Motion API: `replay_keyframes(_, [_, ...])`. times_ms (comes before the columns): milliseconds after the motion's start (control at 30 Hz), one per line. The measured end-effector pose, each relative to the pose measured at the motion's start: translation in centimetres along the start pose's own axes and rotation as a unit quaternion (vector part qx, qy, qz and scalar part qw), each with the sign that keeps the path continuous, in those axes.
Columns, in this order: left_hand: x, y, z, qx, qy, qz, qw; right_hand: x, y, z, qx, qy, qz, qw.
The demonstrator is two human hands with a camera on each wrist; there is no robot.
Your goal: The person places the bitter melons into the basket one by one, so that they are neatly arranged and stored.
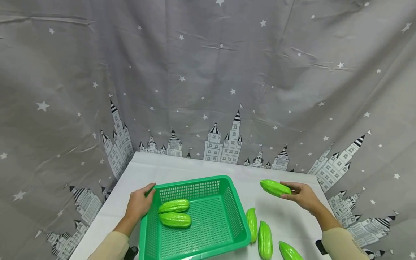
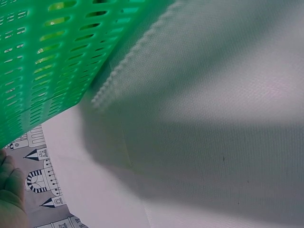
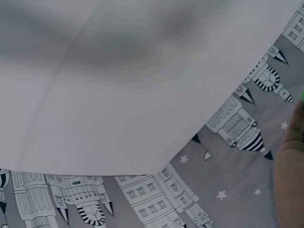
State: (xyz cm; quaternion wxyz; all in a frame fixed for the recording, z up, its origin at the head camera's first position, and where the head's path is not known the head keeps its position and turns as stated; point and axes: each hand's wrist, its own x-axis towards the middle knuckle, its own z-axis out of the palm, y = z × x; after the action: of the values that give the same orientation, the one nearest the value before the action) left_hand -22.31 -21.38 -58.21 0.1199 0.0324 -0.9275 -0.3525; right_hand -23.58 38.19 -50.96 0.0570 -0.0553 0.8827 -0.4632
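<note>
The right hand (image 1: 302, 196) pinches one green vegetable (image 1: 273, 187) by its right-hand end, thumb on the near side and fingers over the far side, so most of its length juts out leftward from the grip, apparently clear of the white table (image 1: 250, 191) beneath. It looks light, since a hold at one end carries it level, and probably stiff, as the free end does not droop; the glossy, ridged skin may be a little slippery, though the ridges should give the fingertips something to catch on. I would judge it sturdy enough for a firm pinch, but a hold around the fat middle would balance better and resist twisting than this end grip; the pointed tip, farthest from the fingers, is the poorest place to hold. Nearer the body than this grip, three similar vegetables (image 1: 265, 240) lie on the table, each with its waist within reach of a hand from above. Well left of the grip, two more (image 1: 175, 219) lie side by side in the green basket (image 1: 211, 216), whose far-left corner the left hand (image 1: 139, 203) holds at the rim between thumb and fingers. The basket's thin, perforated walls suggest light plastic with slight flex, making the thicker rim the best place to steady it.
</note>
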Motion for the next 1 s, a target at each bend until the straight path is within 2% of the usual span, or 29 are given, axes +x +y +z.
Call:
replay_keyframes(433, [0.1, 0.0, 0.0, -0.006, -0.006, -0.01, 0.9999, 2.6, -4.2, 3.3, 0.028, -0.049, -0.055, 0.997])
replay_keyframes(767, [0.1, 0.0, 0.1, -0.007, -0.004, -0.01, 0.9999, 4.8, -6.4, 6.4, 0.032, -0.093, -0.085, 0.992])
replay_keyframes(867, [0.1, 0.0, 0.1, -0.005, -0.004, -0.011, 0.9999, 5.2, -7.2, 7.5, 0.041, -0.11, -0.097, 0.988])
replay_keyframes(1000, [0.1, -0.2, 0.1, -0.007, -0.004, -0.011, 0.9999, 5.0, -9.4, 8.8, 0.047, -0.13, -0.103, 0.985])
